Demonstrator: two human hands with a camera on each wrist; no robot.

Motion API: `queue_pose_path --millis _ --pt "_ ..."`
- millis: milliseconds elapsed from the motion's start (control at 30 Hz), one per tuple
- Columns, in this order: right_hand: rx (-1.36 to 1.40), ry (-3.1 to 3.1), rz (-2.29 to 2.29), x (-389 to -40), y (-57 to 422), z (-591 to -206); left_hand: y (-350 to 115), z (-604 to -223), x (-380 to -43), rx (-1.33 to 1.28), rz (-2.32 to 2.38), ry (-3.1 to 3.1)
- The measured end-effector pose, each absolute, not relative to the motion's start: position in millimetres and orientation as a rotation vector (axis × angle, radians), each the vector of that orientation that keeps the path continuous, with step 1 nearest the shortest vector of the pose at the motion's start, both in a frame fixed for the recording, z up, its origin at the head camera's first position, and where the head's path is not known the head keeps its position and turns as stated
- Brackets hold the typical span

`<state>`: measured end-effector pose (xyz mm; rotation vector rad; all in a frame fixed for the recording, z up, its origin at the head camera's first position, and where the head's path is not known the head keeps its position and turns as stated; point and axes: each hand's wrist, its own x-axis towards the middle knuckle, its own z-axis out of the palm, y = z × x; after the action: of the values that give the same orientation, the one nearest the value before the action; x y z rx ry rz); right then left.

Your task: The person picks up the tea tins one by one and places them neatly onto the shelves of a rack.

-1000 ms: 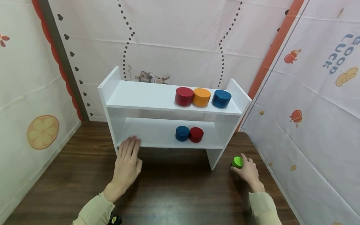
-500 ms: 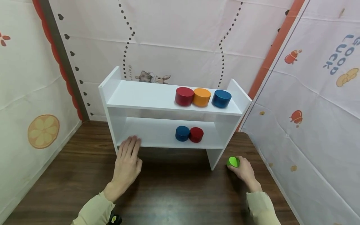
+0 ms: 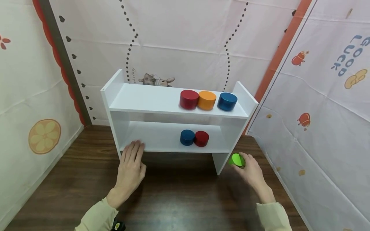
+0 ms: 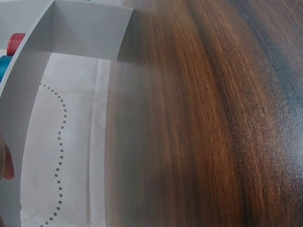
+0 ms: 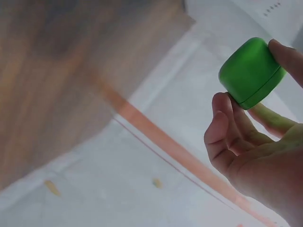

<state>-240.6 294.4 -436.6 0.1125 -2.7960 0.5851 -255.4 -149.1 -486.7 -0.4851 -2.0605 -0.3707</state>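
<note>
My right hand (image 3: 252,170) pinches a green round tin (image 3: 237,160) between thumb and fingers, just right of the shelf's right leg. In the right wrist view the green tin (image 5: 251,71) is tilted, with a thin seam near one end. My left hand (image 3: 130,168) lies with straight fingers on the front edge of the lower board, at the left end of the white two-tier shelf (image 3: 150,98). Of that hand, the left wrist view shows just a fingertip (image 4: 6,163) at the board.
On the upper board stand red (image 3: 189,99), orange (image 3: 206,100) and blue (image 3: 227,101) round tins, toward the right. Smaller blue (image 3: 187,137) and red (image 3: 201,138) ones sit together on the lower board. Printed cloth (image 3: 185,35) surrounds the dark wooden table (image 3: 179,199).
The green tin, first on the table within my right hand's fingers, has moved left and then up toward the shelf's right leg in that hand. My left hand stays where it was.
</note>
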Motion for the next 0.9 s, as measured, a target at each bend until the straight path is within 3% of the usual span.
queue_pose_path --millis 500,900 --pt "0.260 -2.596 0.498 -215 269 -391 -151 -488 -256 -0.473 -0.385 -2.069" --pt "0.388 -2.507 0.530 -228 239 -372 -150 -487 -256 -0.481 -0.368 -2.061"
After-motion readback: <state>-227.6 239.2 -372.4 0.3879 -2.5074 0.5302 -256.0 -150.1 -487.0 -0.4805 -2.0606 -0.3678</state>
